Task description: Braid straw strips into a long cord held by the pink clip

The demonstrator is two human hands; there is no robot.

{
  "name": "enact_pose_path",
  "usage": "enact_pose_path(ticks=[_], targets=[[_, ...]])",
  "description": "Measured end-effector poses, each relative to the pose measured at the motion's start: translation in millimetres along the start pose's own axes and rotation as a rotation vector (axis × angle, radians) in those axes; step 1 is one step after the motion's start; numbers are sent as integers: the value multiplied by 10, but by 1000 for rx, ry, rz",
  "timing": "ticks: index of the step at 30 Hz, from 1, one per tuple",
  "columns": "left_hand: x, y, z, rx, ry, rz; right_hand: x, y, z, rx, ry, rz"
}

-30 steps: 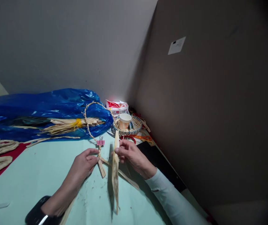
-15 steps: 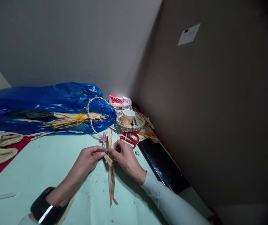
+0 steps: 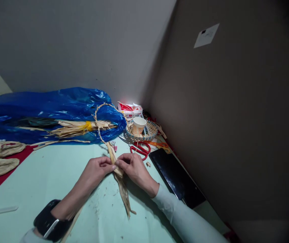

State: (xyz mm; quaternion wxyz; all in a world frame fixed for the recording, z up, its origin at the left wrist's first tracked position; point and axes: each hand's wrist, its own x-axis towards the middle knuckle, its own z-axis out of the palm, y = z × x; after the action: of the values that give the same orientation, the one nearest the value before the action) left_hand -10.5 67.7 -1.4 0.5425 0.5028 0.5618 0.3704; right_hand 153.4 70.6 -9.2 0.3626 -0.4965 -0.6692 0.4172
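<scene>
My left hand [image 3: 99, 170] pinches pale dried plant strips, its thumb and fingertips close against those of my right hand [image 3: 134, 168]. My right hand is closed on a long tan leaf strip [image 3: 122, 192], which slants from upper left down between the hands toward the lower right. A pink binder clip [image 3: 114, 146] is partly covered behind the strip. A braided cord [image 3: 97, 123] loops up from there over the blue bag. The exact grip at the fingertips is partly hidden.
Behind lie a blue plastic bag [image 3: 45, 103] and a yellow-tied bundle [image 3: 69, 130]. Red scissors [image 3: 144, 148], a woven basket [image 3: 152, 130] with a paper cup [image 3: 138, 125], and a black tablet [image 3: 174, 175] are right. Woven soles [image 3: 1, 168] lie left.
The long leaf strip has swung from nearly upright to a slant, its upper end going left and its lower end right. It now partly covers the clip.
</scene>
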Motion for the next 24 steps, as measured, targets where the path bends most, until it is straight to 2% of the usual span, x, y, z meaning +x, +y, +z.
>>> enact_pose_path(ticks=[10, 18, 24], targets=[[0, -45, -15, 41, -14, 0, 18, 66, 15, 25, -20, 49], [20, -41, -10, 52, -17, 44, -11, -46, 1, 26, -39, 62], [23, -28, 4, 58, -20, 76, 18, -19, 6, 92, -25, 128]])
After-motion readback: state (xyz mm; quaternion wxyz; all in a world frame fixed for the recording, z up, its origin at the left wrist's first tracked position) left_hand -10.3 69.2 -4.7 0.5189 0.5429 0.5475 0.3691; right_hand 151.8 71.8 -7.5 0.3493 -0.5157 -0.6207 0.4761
